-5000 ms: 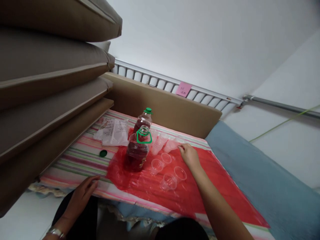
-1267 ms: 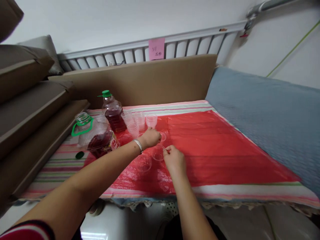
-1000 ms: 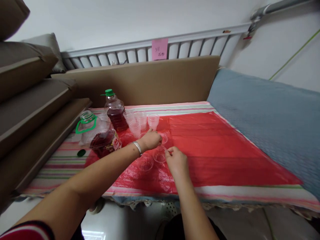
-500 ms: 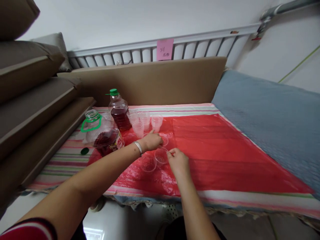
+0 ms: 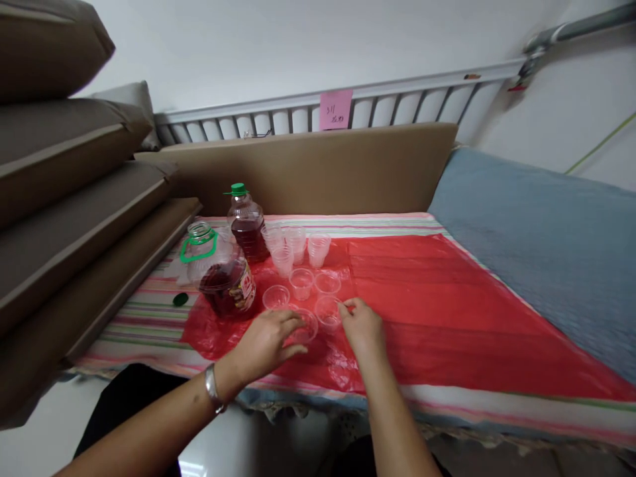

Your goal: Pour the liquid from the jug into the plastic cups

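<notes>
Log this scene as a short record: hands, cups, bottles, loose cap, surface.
Left hand: open, thumb spread from fingers, at the near clear cup; contact unclear
Right hand: pinching the rim of the right-hand clear cup
Other cups: a cluster farther back, seemingly nested
Front bottle: uncapped, dark red liquid
Rear bottle: capped, similar liquid
Loose cap: on the striped cloth
Cups' surface: red sheet
</notes>
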Tool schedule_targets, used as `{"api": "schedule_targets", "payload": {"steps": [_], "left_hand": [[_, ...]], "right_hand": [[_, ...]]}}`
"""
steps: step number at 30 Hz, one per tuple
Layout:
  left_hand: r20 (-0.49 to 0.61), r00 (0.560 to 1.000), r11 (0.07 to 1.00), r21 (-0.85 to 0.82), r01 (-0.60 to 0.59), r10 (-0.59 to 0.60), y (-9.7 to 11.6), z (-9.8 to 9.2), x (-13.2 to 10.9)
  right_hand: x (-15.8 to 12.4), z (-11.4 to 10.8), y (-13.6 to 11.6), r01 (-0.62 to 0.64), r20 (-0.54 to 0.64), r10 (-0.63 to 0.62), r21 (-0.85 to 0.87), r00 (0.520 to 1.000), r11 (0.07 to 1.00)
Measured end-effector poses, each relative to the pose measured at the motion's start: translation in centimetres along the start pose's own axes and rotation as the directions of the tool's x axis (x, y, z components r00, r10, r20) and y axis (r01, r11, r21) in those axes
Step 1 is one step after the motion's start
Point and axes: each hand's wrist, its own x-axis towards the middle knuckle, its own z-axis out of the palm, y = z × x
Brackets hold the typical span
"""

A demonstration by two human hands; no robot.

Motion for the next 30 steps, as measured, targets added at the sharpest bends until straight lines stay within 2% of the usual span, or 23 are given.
{"api": "schedule_targets", "payload": {"steps": [3, 8, 13, 21, 25, 30], "left_hand": [[0.043, 0.997, 0.998, -0.016, 0.065, -0.064, -0.3, 2.2, -1.3], [0.033, 0.993, 0.991, -0.057, 0.118, -0.116, -1.4, 3.9, -0.8], [0.01, 0.991, 0.987, -0.088, 0.132, -0.132, -1.5, 3.7, -0.4], [-0.016, 0.989, 0.975, -0.169, 0.144, -0.149, -1.6, 3.5, -0.3], [-0.016, 0.99, 0.974, -0.185, 0.133, -0.138, -1.7, 3.8, -0.3], [-0.076, 0.991, 0.977, -0.195, 0.09, -0.106, -1.3, 2.3, -2.0]], "right_hand": [[-0.1, -0.3, 0.2, -0.012, -0.011, 0.012, -0.006, 1.0, 1.0], [0.0, -0.5, 1.3, 0.016, -0.073, -0.013, 0.049, 0.997, 0.999], [0.1, -0.4, 2.0, 0.05, -0.129, -0.041, 0.068, 0.991, 0.996], [0.2, -0.2, 1.4, 0.077, -0.121, -0.062, 0.116, 0.991, 0.99], [0.5, -0.2, 1.7, 0.059, -0.122, -0.035, 0.199, 0.992, 0.978], [-0.2, -0.3, 1.4, 0.152, -0.244, -0.076, 0.31, 0.967, 0.939]]}}
